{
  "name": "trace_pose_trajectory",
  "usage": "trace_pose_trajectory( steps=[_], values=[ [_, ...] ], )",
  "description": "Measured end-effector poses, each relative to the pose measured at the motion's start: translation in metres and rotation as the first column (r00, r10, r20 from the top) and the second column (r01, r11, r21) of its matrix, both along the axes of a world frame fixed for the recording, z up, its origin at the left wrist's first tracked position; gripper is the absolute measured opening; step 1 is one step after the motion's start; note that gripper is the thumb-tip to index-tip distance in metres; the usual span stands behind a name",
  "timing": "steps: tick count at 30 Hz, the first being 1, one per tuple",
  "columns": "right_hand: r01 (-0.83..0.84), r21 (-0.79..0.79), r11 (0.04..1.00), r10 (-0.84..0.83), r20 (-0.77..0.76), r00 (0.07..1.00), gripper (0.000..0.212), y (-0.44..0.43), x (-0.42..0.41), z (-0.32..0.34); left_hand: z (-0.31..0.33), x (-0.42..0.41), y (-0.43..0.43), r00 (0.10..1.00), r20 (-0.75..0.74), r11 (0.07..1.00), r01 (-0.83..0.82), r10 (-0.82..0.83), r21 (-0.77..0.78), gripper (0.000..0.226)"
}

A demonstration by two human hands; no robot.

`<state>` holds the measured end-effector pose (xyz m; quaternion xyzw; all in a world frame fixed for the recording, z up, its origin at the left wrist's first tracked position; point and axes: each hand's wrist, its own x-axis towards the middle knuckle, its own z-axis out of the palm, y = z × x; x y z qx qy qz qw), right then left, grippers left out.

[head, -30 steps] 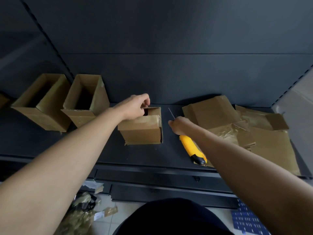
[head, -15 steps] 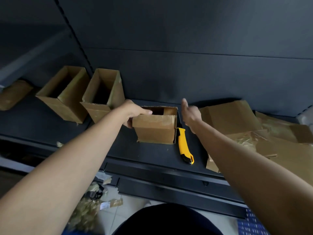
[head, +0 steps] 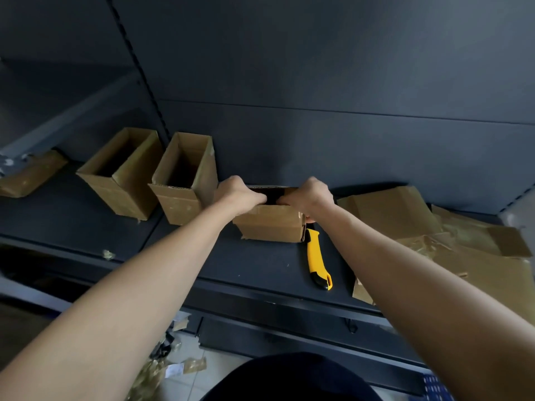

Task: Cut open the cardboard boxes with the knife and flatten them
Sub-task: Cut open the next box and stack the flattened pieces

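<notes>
A small open cardboard box (head: pixel 270 225) stands on the dark shelf (head: pixel 254 264) in the middle. My left hand (head: pixel 238 195) grips its top rim on the left side, fingers curled into the opening. My right hand (head: pixel 308 196) grips the rim on the right side the same way. The yellow utility knife (head: pixel 317 263) lies on the shelf just right of the box, with no hand on it; its blade end is hidden behind the box corner.
Two taller open boxes (head: pixel 121 173) (head: pixel 183 183) stand to the left against the back panel. Flattened cardboard with tape (head: pixel 451 235) is piled at the right. Another brown piece (head: pixel 30 175) lies far left. Tape scraps (head: pixel 162 371) litter the floor below.
My right hand let go of the knife, left it lying on the shelf, and moved onto the box's right rim. My left hand stayed on the box's left rim.
</notes>
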<state>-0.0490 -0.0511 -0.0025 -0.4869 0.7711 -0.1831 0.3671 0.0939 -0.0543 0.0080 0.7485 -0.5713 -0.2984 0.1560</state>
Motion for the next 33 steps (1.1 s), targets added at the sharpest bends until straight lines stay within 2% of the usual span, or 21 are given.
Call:
trace_pose_trajectory(
  steps=[3,6,9,11,13,16,18,20,21,22,25,26,28,30,33],
  values=[
    [-0.029,-0.044,0.999,0.03,0.013,0.999,0.051,0.002,-0.001,0.01,0.004,-0.003,0.002,0.999,0.016,0.996,-0.031,0.033,-0.085,0.03],
    [-0.012,-0.06,0.998,0.024,0.193,0.981,0.03,0.004,-0.008,0.013,0.007,0.001,0.0,0.997,0.0,0.987,-0.082,0.083,-0.142,0.039],
    [-0.01,-0.205,0.979,0.067,0.269,0.961,0.04,0.004,-0.017,0.017,0.005,0.009,-0.004,0.973,-0.15,0.968,-0.197,0.174,-0.153,0.039],
    [-0.025,-0.246,0.969,0.105,0.318,0.942,0.049,0.01,-0.022,0.023,0.001,0.012,-0.005,0.94,-0.265,0.944,-0.269,0.214,-0.192,0.032],
    [-0.068,-0.193,0.979,0.138,0.378,0.915,0.053,0.016,-0.029,0.028,-0.002,0.01,-0.004,0.893,-0.382,0.916,-0.338,0.24,-0.216,0.026],
    [-0.177,0.011,0.984,0.143,0.539,0.83,0.038,0.018,-0.044,0.025,-0.002,0.003,-0.003,0.828,-0.523,0.891,-0.377,0.202,-0.253,0.038],
    [-0.062,0.047,0.997,0.018,0.637,0.77,0.038,0.021,-0.053,0.024,-0.001,-0.004,-0.002,0.811,-0.567,0.894,-0.35,0.14,-0.28,0.046],
    [0.143,0.071,0.987,-0.154,0.658,0.737,0.069,0.018,-0.068,0.017,-0.001,-0.009,-0.004,0.756,-0.65,0.894,-0.341,0.077,-0.291,0.051],
    [0.188,0.103,0.977,-0.206,0.684,0.7,0.086,0.02,-0.076,0.014,-0.001,-0.012,-0.005,0.711,-0.702,0.899,-0.334,0.043,-0.282,0.052],
    [0.194,0.132,0.972,-0.227,0.736,0.638,0.092,0.02,-0.083,0.011,0.0,-0.014,-0.005,0.664,-0.748,0.907,-0.323,0.014,-0.269,0.052],
    [0.231,0.168,0.958,-0.25,0.888,0.387,0.081,0.024,-0.097,0.013,0.002,-0.022,-0.003,0.491,-0.871,0.946,-0.273,-0.017,-0.173,0.045],
    [0.264,0.157,0.952,-0.247,0.903,0.352,0.074,0.024,-0.101,0.014,0.003,-0.025,-0.002,0.445,-0.895,0.962,-0.235,-0.019,-0.137,0.041],
    [0.323,0.114,0.939,-0.233,0.904,0.357,0.061,0.026,-0.104,0.019,0.003,-0.028,0.0,0.407,-0.913,0.991,-0.116,-0.014,-0.067,0.035],
    [0.393,0.103,0.914,-0.265,0.884,0.385,0.06,0.028,-0.111,0.022,0.002,-0.027,0.002,0.382,-0.924,0.999,0.044,0.007,0.026,0.031],
    [0.446,0.103,0.889,-0.314,0.846,0.431,0.063,0.035,-0.128,0.02,0.003,-0.024,0.003,0.188,-0.979,0.959,0.256,0.072,0.12,0.031]
  ],
)
